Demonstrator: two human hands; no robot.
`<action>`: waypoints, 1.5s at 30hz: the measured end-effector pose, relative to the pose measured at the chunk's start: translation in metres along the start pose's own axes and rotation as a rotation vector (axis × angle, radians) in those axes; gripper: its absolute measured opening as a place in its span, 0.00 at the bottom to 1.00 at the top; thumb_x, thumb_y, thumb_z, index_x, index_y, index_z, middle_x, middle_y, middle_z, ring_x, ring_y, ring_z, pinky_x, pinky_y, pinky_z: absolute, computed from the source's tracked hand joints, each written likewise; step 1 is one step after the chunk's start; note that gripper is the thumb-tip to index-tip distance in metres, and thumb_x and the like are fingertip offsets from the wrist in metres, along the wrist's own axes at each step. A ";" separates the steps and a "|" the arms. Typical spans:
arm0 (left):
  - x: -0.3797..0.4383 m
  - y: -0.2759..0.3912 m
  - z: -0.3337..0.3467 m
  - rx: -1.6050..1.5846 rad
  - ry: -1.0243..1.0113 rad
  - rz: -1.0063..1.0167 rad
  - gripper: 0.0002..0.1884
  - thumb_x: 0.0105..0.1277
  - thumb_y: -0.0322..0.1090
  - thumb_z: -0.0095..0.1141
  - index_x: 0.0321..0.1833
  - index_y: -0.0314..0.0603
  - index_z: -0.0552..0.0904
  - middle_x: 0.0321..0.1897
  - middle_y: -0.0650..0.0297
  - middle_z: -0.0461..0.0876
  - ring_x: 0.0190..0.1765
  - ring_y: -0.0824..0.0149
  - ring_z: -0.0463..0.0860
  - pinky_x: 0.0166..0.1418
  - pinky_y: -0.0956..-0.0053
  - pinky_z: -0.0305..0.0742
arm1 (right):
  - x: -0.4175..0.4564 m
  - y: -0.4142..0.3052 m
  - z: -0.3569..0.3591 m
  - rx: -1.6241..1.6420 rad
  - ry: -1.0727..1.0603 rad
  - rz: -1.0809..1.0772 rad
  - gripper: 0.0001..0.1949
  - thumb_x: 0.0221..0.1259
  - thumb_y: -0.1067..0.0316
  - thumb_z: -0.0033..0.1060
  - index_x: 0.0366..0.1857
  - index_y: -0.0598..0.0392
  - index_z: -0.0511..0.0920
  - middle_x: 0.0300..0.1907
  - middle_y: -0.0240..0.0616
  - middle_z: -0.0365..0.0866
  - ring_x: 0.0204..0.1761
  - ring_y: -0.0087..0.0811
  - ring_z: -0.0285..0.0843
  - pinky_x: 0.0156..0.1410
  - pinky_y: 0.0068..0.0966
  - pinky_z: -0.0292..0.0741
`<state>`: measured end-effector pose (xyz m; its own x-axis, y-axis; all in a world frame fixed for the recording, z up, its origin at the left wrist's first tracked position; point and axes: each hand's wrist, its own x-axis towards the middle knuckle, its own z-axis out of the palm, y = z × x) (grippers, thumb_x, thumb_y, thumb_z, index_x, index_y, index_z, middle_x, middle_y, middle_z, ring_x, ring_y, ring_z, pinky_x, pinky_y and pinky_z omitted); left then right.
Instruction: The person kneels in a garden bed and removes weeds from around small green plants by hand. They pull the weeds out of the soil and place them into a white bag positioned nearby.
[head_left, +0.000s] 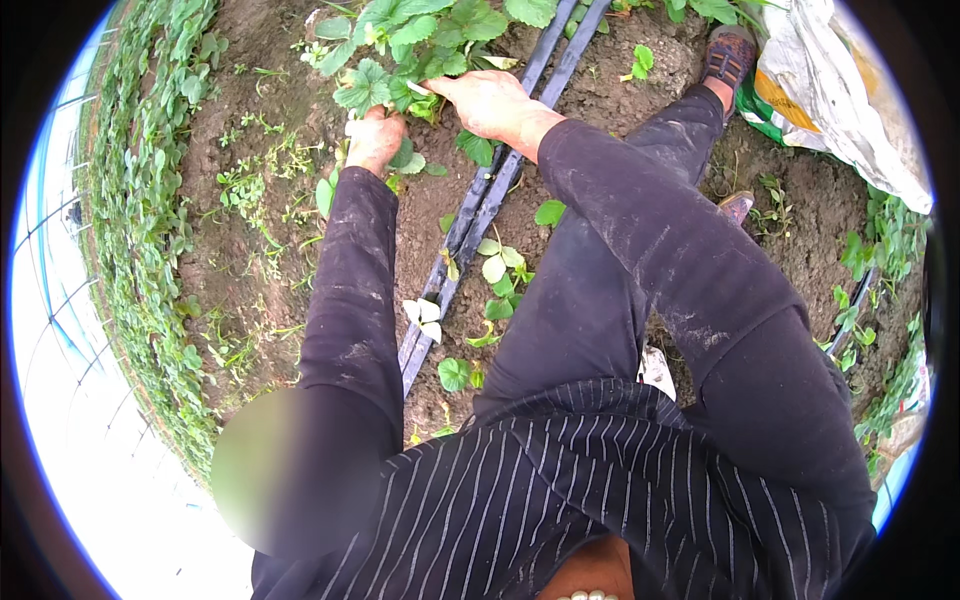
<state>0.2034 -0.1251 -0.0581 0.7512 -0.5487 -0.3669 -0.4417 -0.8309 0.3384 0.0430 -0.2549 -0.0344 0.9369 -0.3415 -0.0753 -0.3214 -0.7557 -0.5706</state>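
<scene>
Leafy strawberry plants (457, 30) grow from the soil at the top of the view. My left hand (376, 139) is curled at the lower left edge of this foliage, closed about leaves and stems; its fingertips are partly hidden. To its right, my right hand (484, 103) reaches left into the same plant with the index finger stretched out. A small pale piece (417, 88) shows at that fingertip, but whether the fingers pinch it is unclear. Two black drip-irrigation tapes (480, 202) run diagonally along the soil, passing under my right wrist.
Small weeds (259, 180) dot the soil on the left, before a dense green plant row (142, 225). A white plastic sack (847, 97) lies at the upper right beside a patterned shoe (729, 61). Pale wilted leaves (424, 316) rest on the tapes.
</scene>
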 end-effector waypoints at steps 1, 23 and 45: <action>0.000 0.005 -0.002 0.082 -0.039 0.006 0.16 0.56 0.41 0.55 0.42 0.37 0.79 0.36 0.46 0.80 0.42 0.51 0.80 0.48 0.65 0.73 | -0.001 0.001 -0.002 -0.022 -0.021 0.014 0.18 0.57 0.70 0.41 0.52 0.46 0.72 0.42 0.44 0.80 0.47 0.42 0.77 0.50 0.38 0.73; -0.048 0.001 0.024 -0.967 0.082 0.114 0.07 0.60 0.29 0.55 0.39 0.36 0.81 0.28 0.66 0.82 0.31 0.73 0.78 0.38 0.78 0.73 | 0.020 -0.016 0.040 0.565 -0.099 0.534 0.14 0.46 0.65 0.51 0.36 0.55 0.81 0.40 0.48 0.80 0.45 0.42 0.78 0.51 0.29 0.74; -0.039 -0.005 0.035 -1.044 0.181 -0.104 0.04 0.58 0.28 0.55 0.34 0.37 0.81 0.22 0.67 0.78 0.23 0.75 0.72 0.28 0.80 0.67 | 0.005 -0.025 0.044 0.555 -0.077 0.447 0.15 0.45 0.58 0.61 0.36 0.54 0.81 0.37 0.49 0.81 0.43 0.45 0.78 0.52 0.34 0.73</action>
<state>0.1594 -0.1026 -0.0762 0.8606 -0.3865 -0.3317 0.2039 -0.3354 0.9197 0.0621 -0.2134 -0.0566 0.7456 -0.4960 -0.4451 -0.5785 -0.1500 -0.8018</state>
